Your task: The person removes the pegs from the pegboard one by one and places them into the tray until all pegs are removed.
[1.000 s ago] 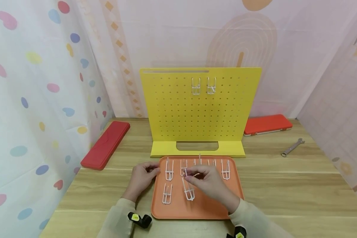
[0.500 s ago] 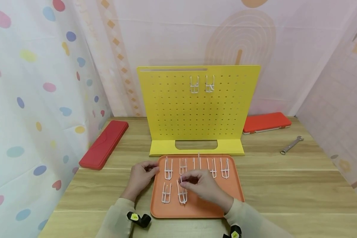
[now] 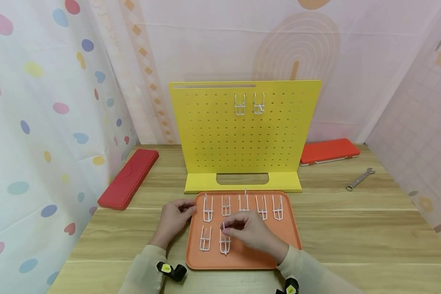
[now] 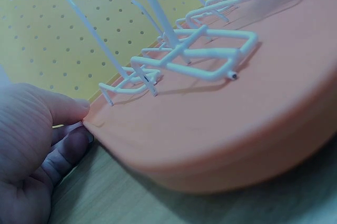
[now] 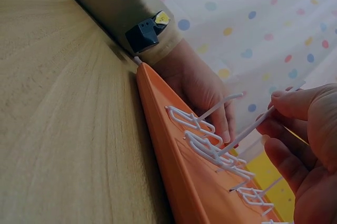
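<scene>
In the head view, an orange tray (image 3: 239, 261) carries several white wire pegboard hooks in two rows. My left hand (image 3: 176, 216) pinches the tray's left rim; the left wrist view has the thumb (image 4: 73, 109) over the edge and fingers tucked beneath. Thumb and fingertips of my right hand (image 3: 255, 232) pinch the upright prong of a white pegboard hook (image 3: 225, 246) in the front row. Its wire base sits close over the tray, beside another hook (image 3: 205, 241) to its left. The right wrist view shows the pinched prong (image 5: 247, 131) slanting up into the fingers.
Behind the tray stands a yellow pegboard (image 3: 242, 139) with two hooks (image 3: 240, 105) hung near its top. A dark red case (image 3: 128, 179) lies on the left, a bright red case (image 3: 329, 151) and a wrench (image 3: 360, 179) on the right of the wooden table (image 3: 353, 228).
My right hand has moved the hook slightly left and down toward the tray's front row, and the hook has straightened. The left hand has stayed on the rim. The head view has shifted slightly.
</scene>
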